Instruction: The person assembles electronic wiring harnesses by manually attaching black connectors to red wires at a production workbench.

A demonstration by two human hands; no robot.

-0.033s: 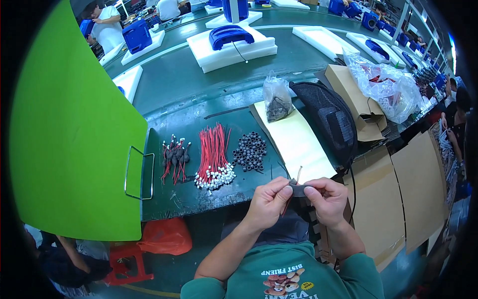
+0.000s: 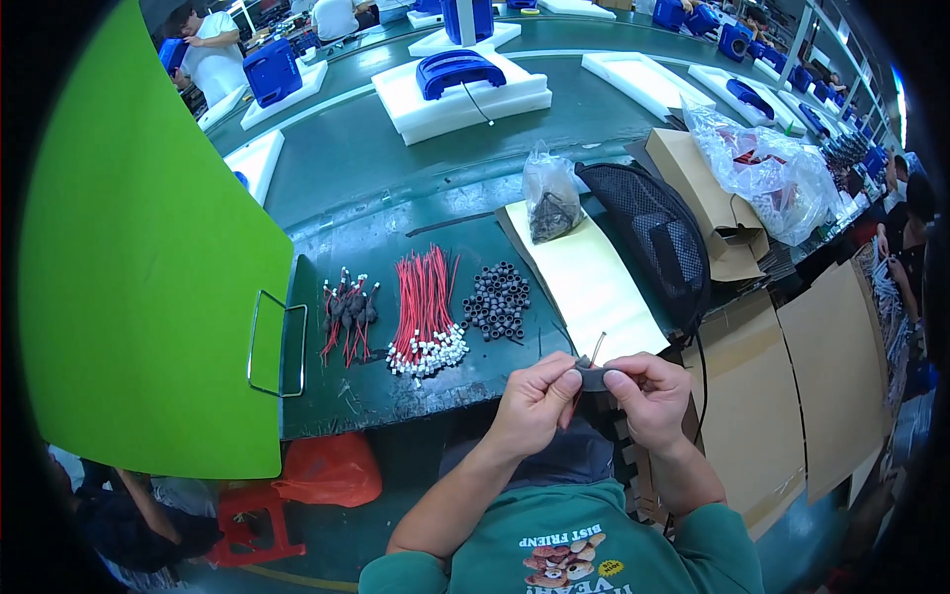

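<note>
My left hand point(image 2: 534, 401) and my right hand point(image 2: 651, 401) are close together in front of the table edge. Between their thumbs and fingers they pinch a short dark grey strip point(image 2: 593, 378), one end each. A thin wire point(image 2: 598, 346) sticks up beside it, and a little red wire shows under my left fingers. What lies inside the strip is hidden. On the table to the left are a bundle of red wires with white connectors point(image 2: 426, 312), a pile of small black rings point(image 2: 497, 302) and a smaller bunch of red wires with black lumps point(image 2: 348, 312).
A yellowish sheet point(image 2: 609, 297) carries a clear bag of dark parts point(image 2: 552, 203). Right of it lie a black mesh case point(image 2: 658, 233) and a cardboard box point(image 2: 698, 188). A green panel point(image 2: 148, 277) stands left. Behind, a conveyor holds blue housings point(image 2: 457, 74) on white foam.
</note>
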